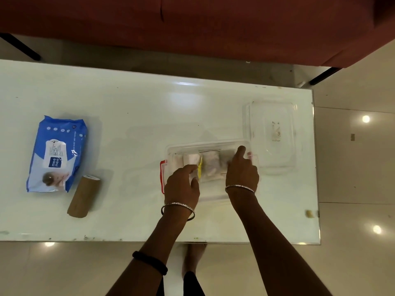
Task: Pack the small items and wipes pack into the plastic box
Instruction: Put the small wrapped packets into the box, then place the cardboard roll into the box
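Observation:
A clear plastic box [205,144] with red side clips sits on the white table right of centre. Inside lie small items: a white packet [191,158], a yellow-edged sachet [200,167] and a clear bag [211,165]. My left hand [181,184] reaches into the box's left half, fingers curled over the white packet. My right hand [242,167] presses into the right half, index finger stretched toward the far wall. Whether either hand grips anything is hidden. The blue wipes pack [57,153] lies far left on the table, and a brown roll [84,196] rests beside it.
The box's clear lid [271,135] lies on the table right of the box, near the right edge. A red sofa [213,24] stands beyond the table's far edge. A small yellowish bit [308,213] sits at the table's right edge.

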